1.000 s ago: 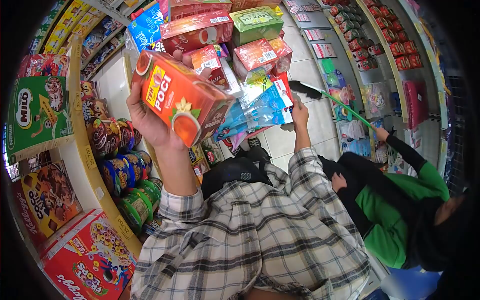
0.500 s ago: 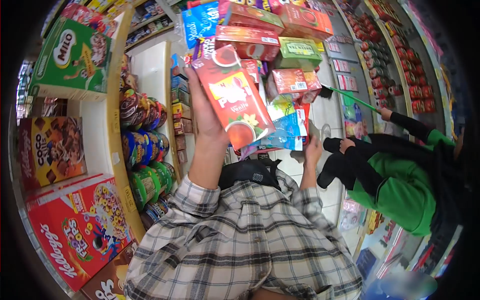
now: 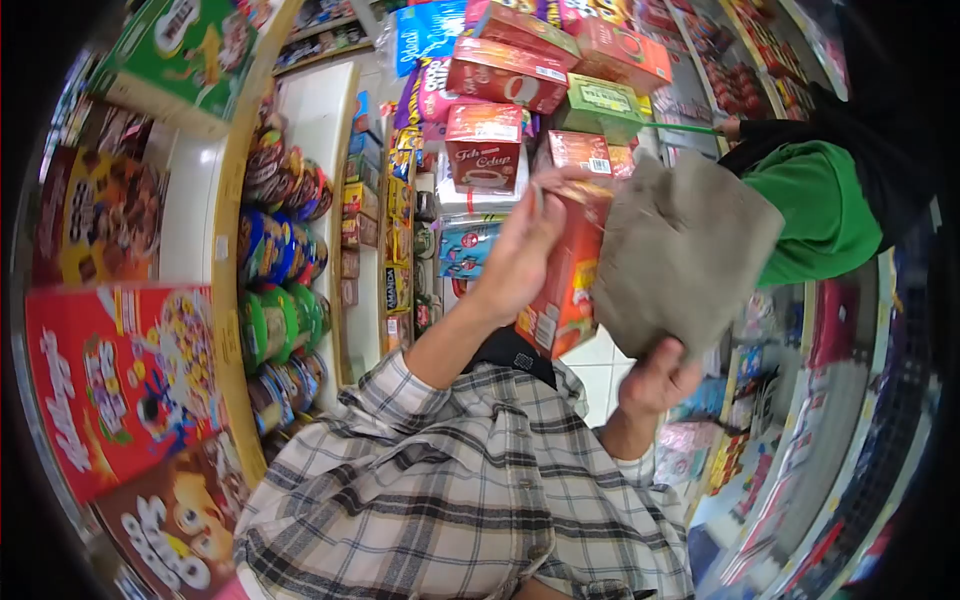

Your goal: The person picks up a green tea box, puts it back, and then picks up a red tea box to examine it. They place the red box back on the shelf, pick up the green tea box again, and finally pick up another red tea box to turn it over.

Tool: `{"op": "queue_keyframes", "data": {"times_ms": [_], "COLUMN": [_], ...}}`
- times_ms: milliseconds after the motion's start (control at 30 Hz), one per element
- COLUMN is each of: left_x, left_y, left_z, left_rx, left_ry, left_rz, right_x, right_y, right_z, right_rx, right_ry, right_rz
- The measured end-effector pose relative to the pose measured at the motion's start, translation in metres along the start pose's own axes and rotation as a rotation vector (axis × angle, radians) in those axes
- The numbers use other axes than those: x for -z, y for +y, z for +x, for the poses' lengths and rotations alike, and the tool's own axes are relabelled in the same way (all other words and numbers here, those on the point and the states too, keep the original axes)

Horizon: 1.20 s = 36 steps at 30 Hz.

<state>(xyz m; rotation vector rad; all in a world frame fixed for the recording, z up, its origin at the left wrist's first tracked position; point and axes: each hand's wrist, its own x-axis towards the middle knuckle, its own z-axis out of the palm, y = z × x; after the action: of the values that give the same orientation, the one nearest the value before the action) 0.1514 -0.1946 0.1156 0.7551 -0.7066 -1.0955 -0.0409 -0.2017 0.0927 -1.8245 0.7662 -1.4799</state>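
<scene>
A red and orange box [image 3: 572,270] stands on edge in front of my chest, with my left hand [image 3: 525,250] closed on its left side. To its right is a grey-brown cloth [image 3: 690,250], whose lower edge my right hand [image 3: 660,380] pinches. The cloth hangs spread out close beside the box. Beyond them lies a pile of packages with a red Teh Celup box [image 3: 485,148], a green tea box [image 3: 600,108] and a blue packet [image 3: 468,248].
Shelves on the left hold a red Kellogg's box [image 3: 120,385], a green Milo box [image 3: 180,60] and jars [image 3: 280,250]. At the right, a person in green and black [image 3: 820,200] holds a green stick [image 3: 685,128]. White floor tiles [image 3: 598,385] show below the box.
The cloth has come up into view in my right hand. My left hand has brought the box right and turned it on edge. The other person has shifted upward in view.
</scene>
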Motion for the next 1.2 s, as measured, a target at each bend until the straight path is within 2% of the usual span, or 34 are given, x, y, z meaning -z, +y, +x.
{"op": "queue_keyframes", "data": {"times_ms": [33, 100, 167, 200, 300, 367, 433, 533, 567, 633, 667, 767, 867, 900, 1033, 1100, 1133, 1167, 1200], "left_x": [-0.010, -0.029, -0.032, 0.031, 0.056, 0.078, 0.093, 0.090, 0.100, 0.094, 0.116, 0.099, 0.081, 0.107, 0.078, 0.067, 0.094, 0.088, 0.084], "left_y": [-0.004, -0.024, -0.034, -0.038, -0.048, -0.067, -0.062, -0.051, -0.074, -0.075, -0.046, -0.050, -0.061, -0.043, -0.052, -0.057, -0.043, -0.048, -0.044], "left_z": [-0.007, -0.024, -0.030, -0.051, -0.080, -0.096, -0.106, -0.117, -0.130, -0.148, -0.149, -0.170, -0.189, -0.185, -0.189, -0.182, -0.174, -0.171, -0.170], "left_rx": [-0.066, -0.091, -0.147, -0.191, -0.126, -0.178, -0.171, -0.240, -0.284, -0.284, -0.243, -0.331, -0.212, -0.135, -0.084, -0.022, -0.014, -0.065, -0.065], "left_ry": [-0.021, 0.180, 0.311, 0.353, 0.690, 0.905, 1.057, 1.240, 1.274, 1.282, 1.255, 1.149, 1.175, 1.161, 1.099, 1.123, 1.144, 1.211, 1.242], "left_rz": [0.090, 0.169, 0.103, 0.013, -0.150, -0.215, -0.293, -0.327, -0.252, -0.360, -0.425, -0.549, -0.438, -0.491, -0.606, -0.560, -0.609, -0.593, -0.574], "right_x": [-0.007, -0.019, -0.025, -0.080, -0.109, -0.122, -0.140, -0.134, -0.123, -0.094, -0.111, -0.081, -0.082, -0.121, -0.133, -0.148, -0.172, -0.188, -0.187], "right_y": [-0.008, -0.009, -0.003, 0.008, 0.030, 0.041, 0.049, 0.049, 0.056, 0.066, 0.051, 0.056, 0.047, 0.041, 0.059, 0.065, 0.042, 0.031, 0.035], "right_z": [0.019, 0.034, 0.041, 0.008, -0.015, -0.024, -0.026, -0.036, -0.045, -0.051, -0.042, -0.033, -0.003, -0.004, -0.030, -0.045, -0.047, -0.055, -0.059], "right_rx": [0.008, -0.036, -0.088, -0.099, 0.052, -0.127, -0.384, -0.250, -0.301, -0.395, -0.667, -0.821, -0.799, -0.842, -0.597, -0.700, -0.738, -0.778, -0.922], "right_ry": [-0.162, -0.372, -0.522, -0.594, -0.784, -1.045, -1.127, -1.274, -1.292, -1.342, -1.345, -1.067, -0.983, -0.930, -0.973, -1.182, -1.223, -1.263, -1.284], "right_rz": [0.017, 0.045, 0.172, 0.200, 0.180, 0.262, 0.413, 0.424, 0.467, 0.545, 0.544, 0.683, 0.714, 0.693, 0.568, 0.611, 0.665, 0.717, 0.768]}}
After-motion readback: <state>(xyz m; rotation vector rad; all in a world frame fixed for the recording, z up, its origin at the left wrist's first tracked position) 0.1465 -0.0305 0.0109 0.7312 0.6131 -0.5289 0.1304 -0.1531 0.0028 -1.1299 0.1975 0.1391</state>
